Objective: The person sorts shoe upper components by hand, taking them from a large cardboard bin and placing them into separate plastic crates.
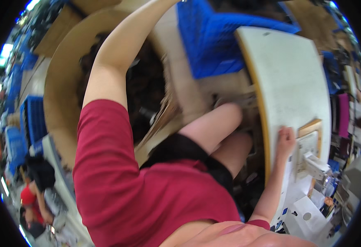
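My left arm stretches up and away past a large cardboard box filled with dark pieces. Its hand lies beyond the top edge, near a blue plastic crate. On the white tabletop rests my right hand, its fingers curled in. What those fingers hold, if anything, is hidden. Just right of this hand is a light plate with a wooden frame, beside a white sewing machine.
The tabletop's yellowish edge runs beside my knees. Another blue crate stands at the left. A person in red is farther off at the lower left. Cluttered goods line the right side.
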`<state>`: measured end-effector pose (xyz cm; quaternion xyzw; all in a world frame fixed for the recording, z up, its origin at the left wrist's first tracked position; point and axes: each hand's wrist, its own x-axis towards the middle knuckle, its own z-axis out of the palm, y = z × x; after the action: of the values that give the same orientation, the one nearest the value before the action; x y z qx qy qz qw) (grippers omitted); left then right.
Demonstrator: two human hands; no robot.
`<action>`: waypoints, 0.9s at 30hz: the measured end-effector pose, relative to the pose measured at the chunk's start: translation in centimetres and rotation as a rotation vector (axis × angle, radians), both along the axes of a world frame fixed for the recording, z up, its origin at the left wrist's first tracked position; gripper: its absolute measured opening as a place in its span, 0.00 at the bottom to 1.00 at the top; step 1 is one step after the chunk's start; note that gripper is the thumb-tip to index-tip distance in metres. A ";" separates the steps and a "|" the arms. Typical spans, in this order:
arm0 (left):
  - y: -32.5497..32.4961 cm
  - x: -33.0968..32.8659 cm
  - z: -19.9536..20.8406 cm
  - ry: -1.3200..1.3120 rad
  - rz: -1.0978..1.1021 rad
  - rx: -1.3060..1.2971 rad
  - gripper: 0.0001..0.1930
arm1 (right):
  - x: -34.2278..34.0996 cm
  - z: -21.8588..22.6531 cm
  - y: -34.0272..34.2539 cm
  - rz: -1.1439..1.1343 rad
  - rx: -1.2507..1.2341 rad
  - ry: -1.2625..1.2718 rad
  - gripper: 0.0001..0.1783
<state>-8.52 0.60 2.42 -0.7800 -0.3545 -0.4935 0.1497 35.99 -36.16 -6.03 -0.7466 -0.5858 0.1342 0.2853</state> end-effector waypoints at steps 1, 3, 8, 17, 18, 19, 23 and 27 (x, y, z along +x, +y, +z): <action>-3.8 -1.1 0.2 -0.061 0.005 -0.136 0.16 | 0.9 -0.5 -0.7 0.021 0.110 -0.011 0.11; -9.9 -7.6 -5.2 0.048 0.260 -0.237 0.15 | -1.2 -0.6 -0.6 0.081 0.213 0.007 0.11; -27.7 -21.9 -31.0 -0.136 0.769 -0.955 0.13 | -18.6 4.9 -4.2 0.658 0.443 0.524 0.07; -37.5 -12.7 -44.2 -1.858 0.884 -1.709 0.32 | -31.7 10.6 -6.4 1.481 -0.258 1.870 0.12; -36.4 -11.3 -45.6 -1.845 0.846 -1.762 0.32 | -31.7 10.4 -6.2 1.483 -0.213 1.888 0.12; -35.8 -12.9 -45.7 -1.921 0.836 -1.587 0.30 | -34.3 9.5 -7.9 1.407 0.150 2.079 0.13; -33.2 -15.4 -43.8 -1.679 0.943 -1.200 0.15 | -31.9 11.4 -7.4 1.315 -0.354 2.114 0.15; -32.6 -16.4 -32.0 -1.356 0.621 -1.308 0.10 | -30.7 11.0 -6.7 1.323 -0.135 1.998 0.19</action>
<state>-24.90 -31.97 -29.59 -0.1343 -0.7565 -0.4814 -0.4219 5.31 -42.90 4.94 0.1197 -0.3673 0.8053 0.4498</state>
